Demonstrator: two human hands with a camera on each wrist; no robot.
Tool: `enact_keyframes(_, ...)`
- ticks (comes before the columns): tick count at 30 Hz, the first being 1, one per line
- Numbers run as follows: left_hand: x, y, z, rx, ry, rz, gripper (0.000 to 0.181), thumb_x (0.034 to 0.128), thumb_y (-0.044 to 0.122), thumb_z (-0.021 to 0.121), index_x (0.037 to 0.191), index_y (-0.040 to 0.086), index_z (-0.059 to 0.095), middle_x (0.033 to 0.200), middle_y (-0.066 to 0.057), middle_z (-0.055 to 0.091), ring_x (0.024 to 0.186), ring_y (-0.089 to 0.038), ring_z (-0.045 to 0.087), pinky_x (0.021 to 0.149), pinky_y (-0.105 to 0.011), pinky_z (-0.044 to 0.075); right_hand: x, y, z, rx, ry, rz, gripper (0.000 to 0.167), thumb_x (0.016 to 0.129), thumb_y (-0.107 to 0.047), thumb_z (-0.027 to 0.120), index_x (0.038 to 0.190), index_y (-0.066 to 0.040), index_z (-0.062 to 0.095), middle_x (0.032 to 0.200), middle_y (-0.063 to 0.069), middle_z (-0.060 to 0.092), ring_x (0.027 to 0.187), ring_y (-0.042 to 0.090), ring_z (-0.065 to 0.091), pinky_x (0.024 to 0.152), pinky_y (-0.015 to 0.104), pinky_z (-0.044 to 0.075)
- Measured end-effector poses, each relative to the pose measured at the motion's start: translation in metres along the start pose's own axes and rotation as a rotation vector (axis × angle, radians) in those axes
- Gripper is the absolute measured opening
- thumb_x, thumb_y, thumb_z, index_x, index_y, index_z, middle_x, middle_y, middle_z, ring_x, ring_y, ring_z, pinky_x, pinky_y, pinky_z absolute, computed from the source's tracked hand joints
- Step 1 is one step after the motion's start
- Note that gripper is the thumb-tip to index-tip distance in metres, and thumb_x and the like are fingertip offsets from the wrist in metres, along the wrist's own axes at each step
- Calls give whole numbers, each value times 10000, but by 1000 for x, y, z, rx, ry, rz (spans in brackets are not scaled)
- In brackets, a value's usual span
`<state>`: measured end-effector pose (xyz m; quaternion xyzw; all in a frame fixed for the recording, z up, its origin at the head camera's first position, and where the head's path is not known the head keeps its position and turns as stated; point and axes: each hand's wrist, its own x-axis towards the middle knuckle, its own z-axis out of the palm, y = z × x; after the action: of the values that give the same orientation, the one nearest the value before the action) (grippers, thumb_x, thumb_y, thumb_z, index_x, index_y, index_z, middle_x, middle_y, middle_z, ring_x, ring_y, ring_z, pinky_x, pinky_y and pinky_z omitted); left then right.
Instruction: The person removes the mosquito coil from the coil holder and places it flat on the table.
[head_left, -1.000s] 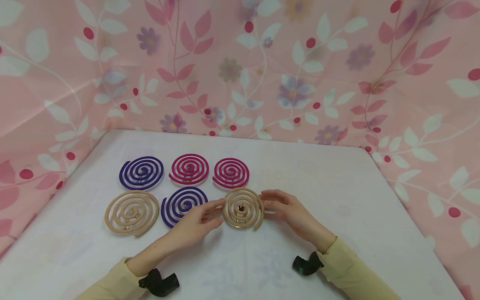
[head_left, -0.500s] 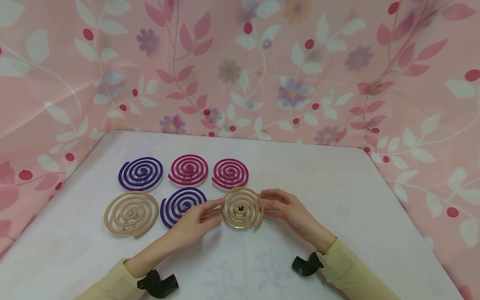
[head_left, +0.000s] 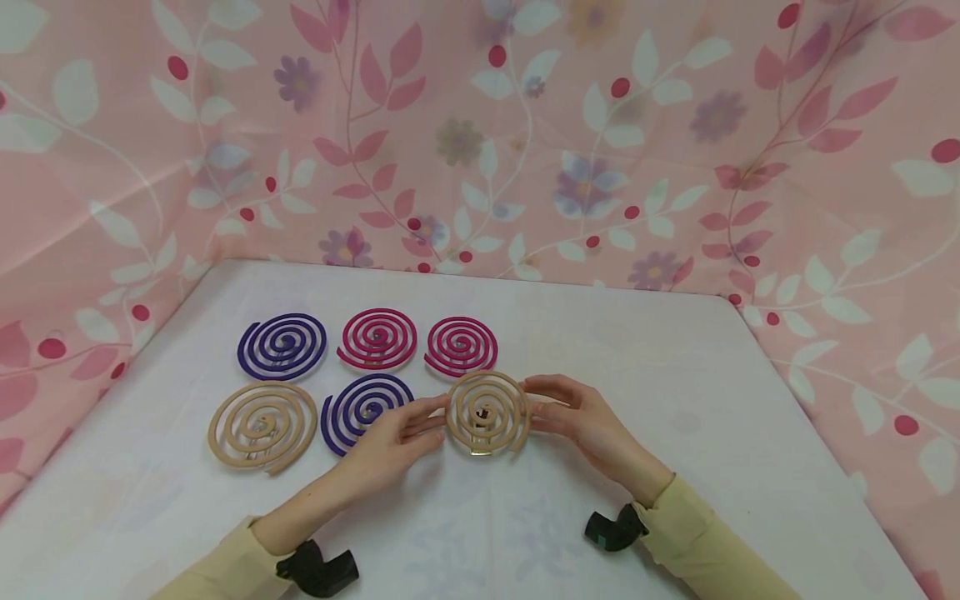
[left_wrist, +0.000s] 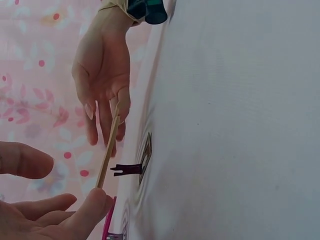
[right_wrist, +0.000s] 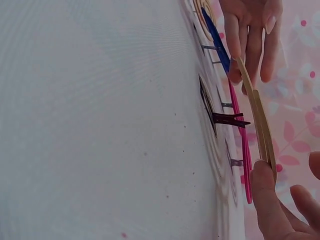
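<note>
A tan spiral coil (head_left: 488, 382) is held up by its two side edges between the hands. The left hand (head_left: 386, 446) touches its left edge with nearly straight fingers; the right hand (head_left: 592, 425) touches its right edge likewise. In the left wrist view the coil (left_wrist: 107, 152) is tilted, and the left thumb (left_wrist: 25, 160) stands off it. Below and apart from it is a small dark forked clip on a metal base (left_wrist: 145, 159). The right wrist view shows the same gap between coil (right_wrist: 260, 120) and dark clip (right_wrist: 230, 119).
Left of the hands lie another tan coil (head_left: 217, 429) and a purple coil (head_left: 330, 425), partly covered by the left hand. Behind them are a purple coil (head_left: 243, 354) and two pink coils (head_left: 414, 337) on the white table (head_left: 637, 358). Floral cloth (head_left: 480, 167) hangs behind.
The tan coil between the hands has risen slightly and its tilt has changed a little. The right fingers have shifted with it; the left hand has barely moved.
</note>
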<state>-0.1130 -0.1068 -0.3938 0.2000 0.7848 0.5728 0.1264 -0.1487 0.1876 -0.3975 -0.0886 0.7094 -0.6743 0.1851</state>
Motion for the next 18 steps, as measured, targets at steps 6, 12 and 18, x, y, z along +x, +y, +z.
enact_keyframes(6, 6, 3, 3, -64, 49, -36, 499, 1004, 105, 575, 1462, -41, 440, 1481, -210, 498, 1323, -353, 535, 1054, -390, 485, 3, -3, -5, -17, 62, -51, 431, 923, -20, 654, 1341, 26, 561, 1396, 206, 556, 1090, 195, 665, 947, 372, 566)
enact_keyframes(12, 18, 11, 8, -85, 136, -60, 486, 993, 93, 585, 1458, 13, 473, 1460, -170, 535, 1302, -316, 566, 1063, -453, 477, 10, -7, -8, -3, 138, -60, 427, 908, -28, 683, 1323, 9, 586, 1383, 170, 590, 1141, 218, 643, 935, 329, 563)
enact_keyframes(18, 33, 15, 14, -144, 228, -62, 477, 981, 94, 597, 1446, 47, 501, 1449, -139, 554, 1312, -285, 561, 1084, -448, 459, 17, -11, -12, 38, 183, -70, 422, 922, -14, 665, 1330, 28, 564, 1395, 173, 579, 1104, 176, 662, 944, 338, 566)
